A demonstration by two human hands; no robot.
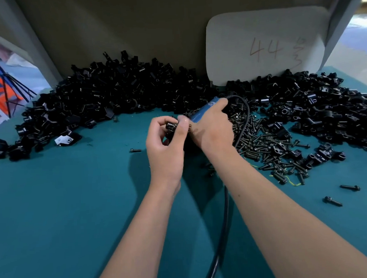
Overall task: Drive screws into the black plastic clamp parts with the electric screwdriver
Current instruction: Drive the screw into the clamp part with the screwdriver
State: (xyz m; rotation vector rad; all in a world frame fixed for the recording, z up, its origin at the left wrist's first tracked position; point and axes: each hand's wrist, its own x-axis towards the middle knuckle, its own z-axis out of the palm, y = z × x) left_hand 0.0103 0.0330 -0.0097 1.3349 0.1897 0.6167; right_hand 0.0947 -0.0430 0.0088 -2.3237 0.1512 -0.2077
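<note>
My left hand (167, 139) pinches a black plastic clamp part (171, 126) above the middle of the teal table. My right hand (213, 127) grips the blue electric screwdriver (204, 110), which slants down to the left with its tip against the clamp. My fingers hide the tip and the screw. The screwdriver's black cable (224, 210) loops over my right hand and runs down between my forearms. A heap of dark screws (263, 148) lies just right of my right hand.
Large heaps of black clamp parts (117, 89) line the back of the teal table (65, 207) and fill its right side (324, 103). A white card marked 44 (264, 47) leans on the back wall. Loose screws (135, 150) lie on the table.
</note>
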